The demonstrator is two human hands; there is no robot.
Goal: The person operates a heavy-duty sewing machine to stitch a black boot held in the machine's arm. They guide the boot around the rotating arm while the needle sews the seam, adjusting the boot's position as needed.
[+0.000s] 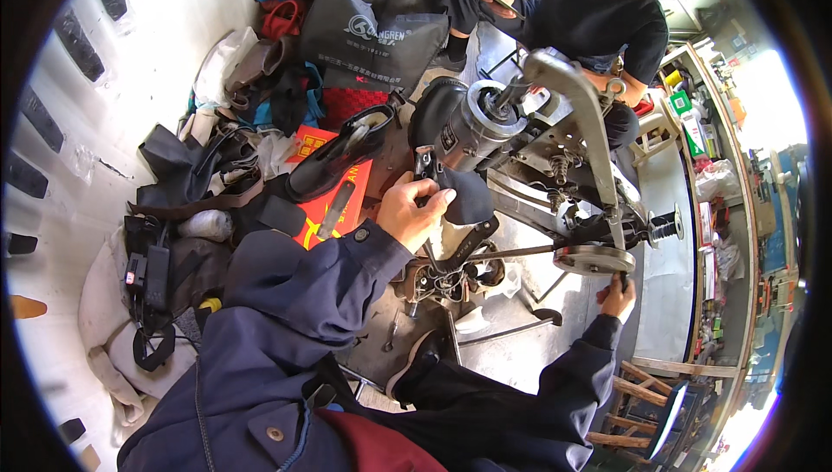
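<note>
A hand-cranked shoe-patching machine (pixel 581 112) of worn grey metal stands in front of me, with a large cylindrical drum (pixel 475 130) on its left side. My left hand (pixel 411 214) is closed, thumb and fingers pinching a black leather-like piece (pixel 469 198) beside the machine's narrow end. What the fingertips press on is partly hidden. Over on the right, my right hand (pixel 617 299) wraps round the small handle at the rim of the round metal handwheel (pixel 594 260). A spool (pixel 666 227) of dark thread sits farther right on the machine.
Left of my hand a black boot (pixel 340 158) rests on a red and yellow box (pixel 340 208). Leather scraps (pixel 186 160) and bags are heaped by the white wall. Across from me sits a person (pixel 563 4) holding a phone. Cluttered shelves (pixel 706 177) line the right side.
</note>
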